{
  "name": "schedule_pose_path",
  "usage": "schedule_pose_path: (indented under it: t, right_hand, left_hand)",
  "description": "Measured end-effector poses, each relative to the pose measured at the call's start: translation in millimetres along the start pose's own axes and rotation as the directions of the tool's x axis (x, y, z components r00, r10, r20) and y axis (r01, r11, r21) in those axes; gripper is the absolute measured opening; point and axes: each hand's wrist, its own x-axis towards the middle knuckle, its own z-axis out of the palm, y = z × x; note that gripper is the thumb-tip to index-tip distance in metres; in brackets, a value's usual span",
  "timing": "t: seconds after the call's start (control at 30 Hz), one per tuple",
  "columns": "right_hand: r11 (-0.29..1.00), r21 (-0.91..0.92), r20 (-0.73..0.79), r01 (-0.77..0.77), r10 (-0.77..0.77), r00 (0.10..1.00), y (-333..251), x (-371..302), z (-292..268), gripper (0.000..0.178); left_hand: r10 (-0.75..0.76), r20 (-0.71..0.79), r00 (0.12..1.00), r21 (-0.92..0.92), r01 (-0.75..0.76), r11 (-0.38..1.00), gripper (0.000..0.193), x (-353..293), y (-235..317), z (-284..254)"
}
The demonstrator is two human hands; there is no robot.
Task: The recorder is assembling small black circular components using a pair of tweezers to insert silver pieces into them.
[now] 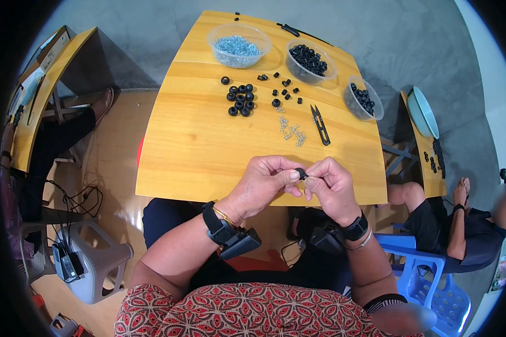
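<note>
Above the table's near edge, my left hand point(264, 181) pinches a small black bead point(301, 172) between thumb and finger. My right hand point(333, 188) meets it there, its thumb and fingertips closed at the bead's right side. Any thread between them is too fine to make out. Beyond my hands lie black thread snips point(320, 126) and a scatter of tiny clear beads point(291, 132). Large round black beads point(240, 102) form a cluster farther left. Several small black beads point(287, 91) are strewn to the right of that cluster.
Along the far side stand tubs of pale blue beads point(237, 46), black beads point(309, 59) and more black beads point(362, 101). A dark-handled tool point(289, 30) lies behind them. A person point(466, 224) sits at right by a blue chair point(427, 272); a grey stool point(95, 258) stands at left.
</note>
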Motion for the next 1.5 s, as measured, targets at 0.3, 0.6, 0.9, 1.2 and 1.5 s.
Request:
schedule_pose_path:
  t: [0.3, 0.6, 0.9, 1.2, 1.5]
  right_hand:
    - [0.998, -0.008, 0.010, 0.067, -0.067, 0.998, 5.5, 1.9, -0.9, 0.008]
    - [0.940, -0.289, 0.049, 0.179, -0.172, 0.984, 2.4, 9.4, -3.6, 0.009]
    - [0.889, -0.459, 0.108, -0.002, 0.058, 0.992, -14.3, 6.0, -6.1, 0.004]
    - [0.796, -0.554, 0.174, 0.243, -0.176, 0.969, -6.4, 3.1, -5.6, 0.009]
    - [0.846, 0.362, 0.159, -0.391, 0.357, 0.920, 6.8, -1.9, -5.1, 0.020]
  left_hand:
    - [0.008, -0.046, 0.999, -0.002, -0.008, 1.000, 0.015, 0.1, 0.1, 2.0]
    - [0.012, -0.036, 0.999, -0.053, -0.014, 0.998, 0.015, 2.4, -1.7, -1.9]
    - [0.026, -0.096, 0.995, 0.061, -0.021, 0.998, 0.015, 2.5, -3.8, 0.9]
    - [0.140, -0.074, 0.987, 0.206, -0.122, 0.971, 0.014, 2.6, -7.9, 2.3]
    - [0.194, -0.036, 0.980, 0.219, -0.182, 0.959, 0.014, 2.1, -8.6, 0.9]
